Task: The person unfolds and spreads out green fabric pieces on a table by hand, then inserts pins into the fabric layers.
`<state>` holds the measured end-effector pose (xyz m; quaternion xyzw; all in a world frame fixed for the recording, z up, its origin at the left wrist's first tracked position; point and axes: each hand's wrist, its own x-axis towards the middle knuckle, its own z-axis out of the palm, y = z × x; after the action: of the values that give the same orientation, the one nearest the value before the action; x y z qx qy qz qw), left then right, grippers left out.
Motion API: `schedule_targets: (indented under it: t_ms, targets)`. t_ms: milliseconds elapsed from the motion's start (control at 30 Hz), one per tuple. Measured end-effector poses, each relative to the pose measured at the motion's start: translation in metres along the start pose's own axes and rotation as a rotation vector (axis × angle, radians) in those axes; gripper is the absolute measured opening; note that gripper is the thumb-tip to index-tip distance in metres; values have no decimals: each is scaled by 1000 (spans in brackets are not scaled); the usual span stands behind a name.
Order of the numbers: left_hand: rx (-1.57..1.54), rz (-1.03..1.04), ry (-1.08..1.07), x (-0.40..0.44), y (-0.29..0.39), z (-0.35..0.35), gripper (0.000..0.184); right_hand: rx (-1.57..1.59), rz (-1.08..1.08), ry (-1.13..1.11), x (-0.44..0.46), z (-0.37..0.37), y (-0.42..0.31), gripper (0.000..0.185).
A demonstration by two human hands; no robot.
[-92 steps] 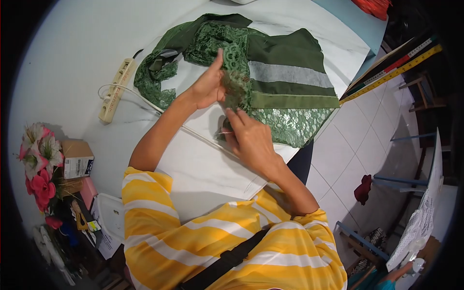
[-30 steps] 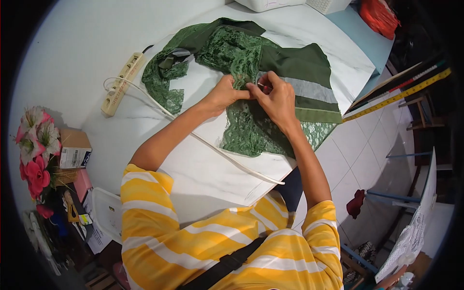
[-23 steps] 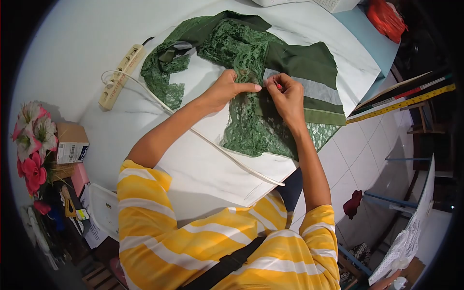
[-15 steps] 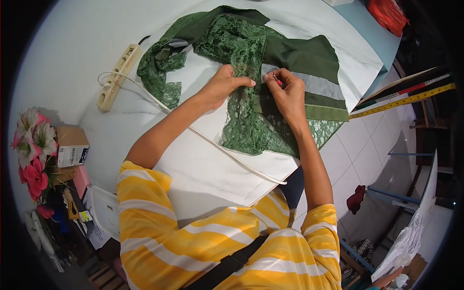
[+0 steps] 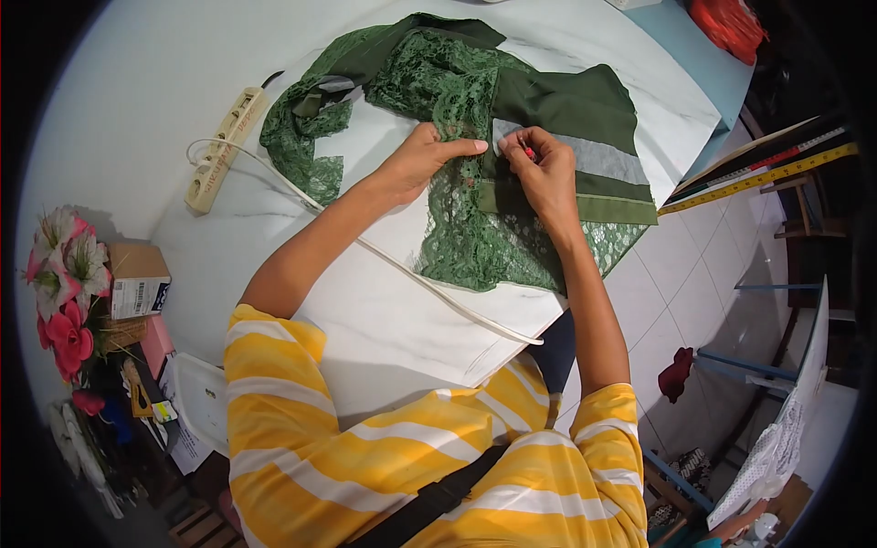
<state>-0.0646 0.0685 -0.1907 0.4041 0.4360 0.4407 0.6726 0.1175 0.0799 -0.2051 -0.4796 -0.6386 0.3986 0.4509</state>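
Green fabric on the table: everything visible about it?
The green fabric lies spread on the white marbled table, bunched and folded in places. Openwork lace shows at left, middle and bottom; the upper right is plain, dark green cloth crossed by a pale grey band, with a lighter green strip along its lower edge. The left hand is on the lace; the right hand is over the band, contact unclear.

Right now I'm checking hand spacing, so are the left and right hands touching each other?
Apart. The head view shows green cloth between the thumb tip of the left hand and the nearest fingertip of the right hand.
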Motion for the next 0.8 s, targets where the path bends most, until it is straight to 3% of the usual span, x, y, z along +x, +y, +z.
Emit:
schedule_targets:
  t_ms: [800]
  targets:
    - [-10, 3, -9, 2, 0, 1, 12, 12, -29, -11, 1, 1, 0, 8]
